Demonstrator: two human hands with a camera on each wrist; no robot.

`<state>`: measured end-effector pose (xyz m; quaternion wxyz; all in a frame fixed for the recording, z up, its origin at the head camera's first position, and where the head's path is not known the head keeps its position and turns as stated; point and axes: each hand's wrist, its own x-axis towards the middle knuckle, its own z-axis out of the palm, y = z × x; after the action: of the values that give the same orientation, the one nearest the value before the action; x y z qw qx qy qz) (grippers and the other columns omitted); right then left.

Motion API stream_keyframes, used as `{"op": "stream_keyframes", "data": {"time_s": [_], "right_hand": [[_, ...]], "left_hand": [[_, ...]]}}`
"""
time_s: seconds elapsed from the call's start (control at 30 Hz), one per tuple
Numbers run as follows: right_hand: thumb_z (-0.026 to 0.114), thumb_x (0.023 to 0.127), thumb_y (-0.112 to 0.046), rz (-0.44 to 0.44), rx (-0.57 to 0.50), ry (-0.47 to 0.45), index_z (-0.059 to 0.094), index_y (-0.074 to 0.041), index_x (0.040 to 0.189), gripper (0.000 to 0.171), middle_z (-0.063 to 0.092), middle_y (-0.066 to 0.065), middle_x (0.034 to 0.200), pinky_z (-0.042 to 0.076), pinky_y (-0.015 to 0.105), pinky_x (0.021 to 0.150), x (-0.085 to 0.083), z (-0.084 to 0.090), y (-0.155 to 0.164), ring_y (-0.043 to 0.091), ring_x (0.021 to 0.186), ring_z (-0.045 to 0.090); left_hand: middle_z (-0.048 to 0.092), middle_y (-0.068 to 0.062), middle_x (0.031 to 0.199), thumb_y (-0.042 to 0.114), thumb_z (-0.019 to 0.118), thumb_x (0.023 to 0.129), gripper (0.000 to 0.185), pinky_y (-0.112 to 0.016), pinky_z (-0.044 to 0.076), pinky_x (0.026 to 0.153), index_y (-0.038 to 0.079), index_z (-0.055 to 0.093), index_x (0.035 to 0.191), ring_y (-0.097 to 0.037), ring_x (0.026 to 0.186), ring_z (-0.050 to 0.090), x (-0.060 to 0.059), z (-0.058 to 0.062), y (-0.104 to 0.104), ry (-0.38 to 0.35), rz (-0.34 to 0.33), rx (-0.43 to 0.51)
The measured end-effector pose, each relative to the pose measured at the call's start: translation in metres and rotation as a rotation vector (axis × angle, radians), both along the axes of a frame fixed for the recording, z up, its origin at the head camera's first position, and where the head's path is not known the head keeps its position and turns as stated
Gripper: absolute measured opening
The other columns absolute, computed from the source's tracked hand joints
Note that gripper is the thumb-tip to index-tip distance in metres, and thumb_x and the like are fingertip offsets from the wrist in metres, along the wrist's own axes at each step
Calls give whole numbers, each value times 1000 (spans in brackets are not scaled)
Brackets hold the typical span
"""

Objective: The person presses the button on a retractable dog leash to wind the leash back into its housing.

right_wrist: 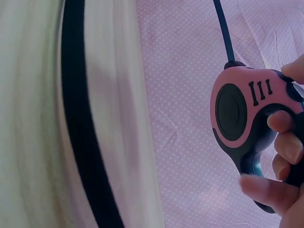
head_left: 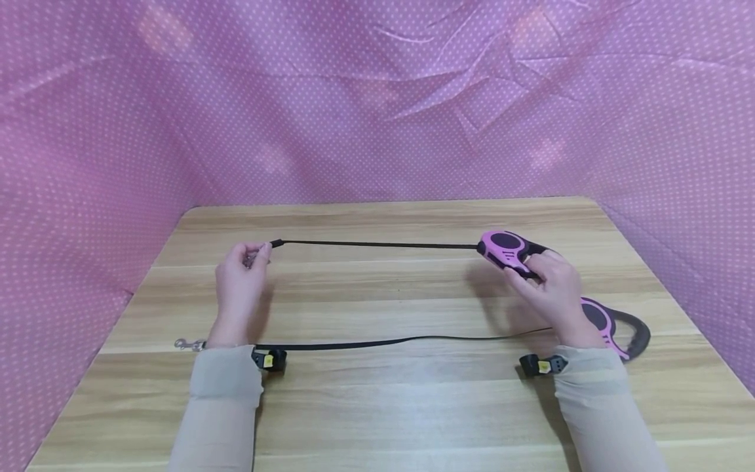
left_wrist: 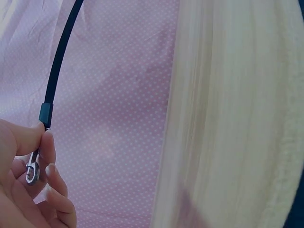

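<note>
My right hand (head_left: 548, 278) grips the handle of a pink and black retractable dog leash (head_left: 504, 242), its fingers curled through the loop in the right wrist view. Out of its nose runs a black strap (head_left: 377, 244), stretched nearly straight across to the left. At the far end of that strap, my left hand (head_left: 242, 278) pinches the metal snap hook (left_wrist: 32, 173) close to the black sleeve (left_wrist: 46, 113). Both hands hold the leash above the wooden table, and shadows fall beneath them.
A second pink and black retractable leash (head_left: 597, 318) lies on the table (head_left: 401, 413), partly behind my right wrist. Its black strap (head_left: 354, 345) runs left under my left wrist to a metal snap hook (head_left: 187, 344). Pink dotted cloth (head_left: 377, 131) hangs around the table's back and sides.
</note>
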<state>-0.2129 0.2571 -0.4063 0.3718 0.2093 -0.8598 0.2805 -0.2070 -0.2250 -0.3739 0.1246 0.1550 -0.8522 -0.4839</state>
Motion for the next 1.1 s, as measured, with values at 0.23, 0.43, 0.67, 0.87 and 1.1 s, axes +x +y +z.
{"op": "stream_keyframes", "data": {"time_s": [0.23,0.43,0.67,0.87,1.1], "right_hand": [[71,73,-28,14,-9,52,43,-13,51,39,50,2,53,28,26,51,1,2,-1,13,57,38],[74,73,-26,-47,29,-28,43,-12,53,40,51,6,57,27,24,51,2,1,4,14,59,39],[80,72,-26,-91,47,-76,43,-11,56,42,52,7,59,28,25,52,3,0,7,18,61,43],[78,72,-27,-95,58,-50,45,-10,58,40,53,7,60,28,24,52,2,-1,7,16,63,43],[77,73,-30,-97,79,-51,47,-10,58,39,51,6,58,28,25,51,2,0,6,16,62,43]], "left_hand": [[67,-12,119,43,50,102,43,-37,46,96,8,60,125,-26,110,59,2,1,-1,-3,10,-20],[67,-12,116,43,50,102,42,-32,45,89,8,61,124,-25,106,60,2,0,-2,9,4,-47],[68,-14,114,41,52,101,42,-34,45,91,7,62,123,-29,106,61,2,0,-1,20,-11,-80],[69,-14,113,41,54,101,40,-35,45,90,7,64,121,-29,106,61,2,1,1,32,-6,-88],[70,-14,113,41,55,100,41,-31,46,87,7,64,121,-27,103,62,2,2,0,37,-25,-86]]}}
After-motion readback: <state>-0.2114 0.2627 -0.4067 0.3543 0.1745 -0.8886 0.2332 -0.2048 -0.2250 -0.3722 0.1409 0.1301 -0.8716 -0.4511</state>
